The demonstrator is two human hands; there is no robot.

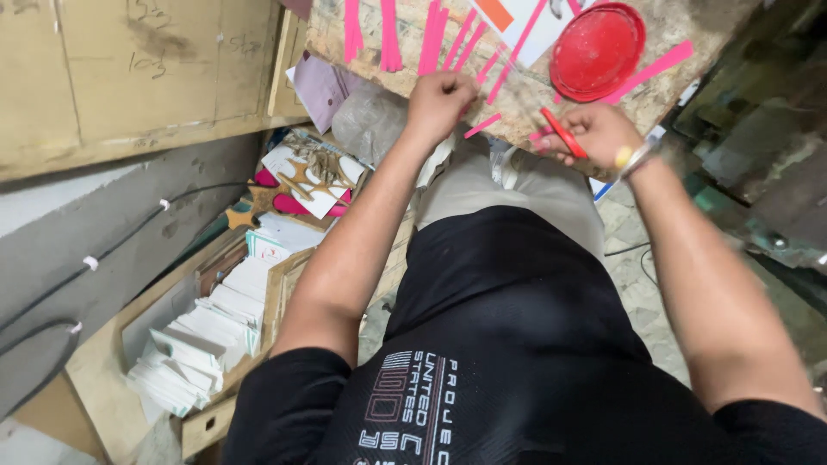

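Scissors point(562, 132) with red handles sit in the right hand point(594, 133), whose fingers are closed around the handles at the near edge of the table point(689, 34). The left hand point(438, 102) is a loose fist; its fingers seem to pinch the end of a pink paper strip point(482, 126) against the table, though the exact contact is blurred. More pink strips point(431, 39) lie spread over the rough board, and one long strip point(650, 71) lies beside a round red lid point(598, 50).

Judging by the look, the strip is very light, thin and soft; it will bend and flutter easily and can tear or crease if pulled hard. Best hold is a gentle pinch near one end, with the rest lying flat on the table. The scissors are stiff and heavier, and the handles are the safe place to grip, away from the blades.

To the left, below the table, an open wooden box point(164, 344) holds stacks of white cards point(215, 336).
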